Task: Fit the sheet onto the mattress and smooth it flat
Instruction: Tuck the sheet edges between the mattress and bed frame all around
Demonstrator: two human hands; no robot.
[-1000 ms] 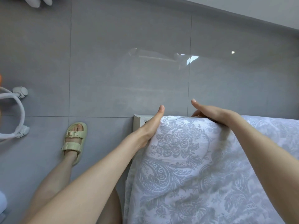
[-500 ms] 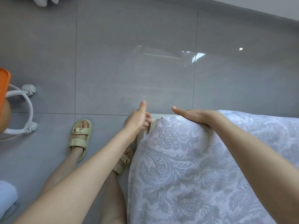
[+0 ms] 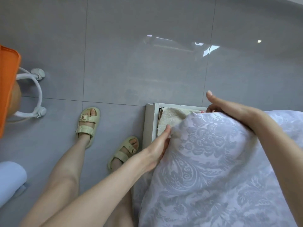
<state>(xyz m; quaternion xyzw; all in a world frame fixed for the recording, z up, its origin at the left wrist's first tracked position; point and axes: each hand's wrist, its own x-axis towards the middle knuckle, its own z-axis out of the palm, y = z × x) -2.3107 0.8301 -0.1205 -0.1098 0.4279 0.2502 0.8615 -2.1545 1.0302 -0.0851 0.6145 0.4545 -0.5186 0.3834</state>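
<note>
The sheet (image 3: 213, 161), white with a grey paisley and flower pattern, lies draped over the bed's near corner and down its side. It stops short of the very corner, where a beige, towel-textured mattress (image 3: 172, 117) shows bare inside the white bed frame (image 3: 148, 123).

The right hand (image 3: 232, 114) sits on the sheet's far edge at the corner. Its thumb sticks up and its fingers (image 3: 209, 109) curl over the edge, gripping the fabric. The left hand (image 3: 156, 149) lies against the sheet's side edge. One straight digit touches the exposed mattress, while its other fingers are hidden by the cloth, so their grip cannot be told.

Two bare legs in pale green sandals (image 3: 87, 124) stand on the grey tiled floor (image 3: 131, 63) beside the frame. Well to the left are an orange object (image 3: 7, 89) over a white wheeled base (image 3: 35, 94) and a pale blue shape (image 3: 9, 181).
</note>
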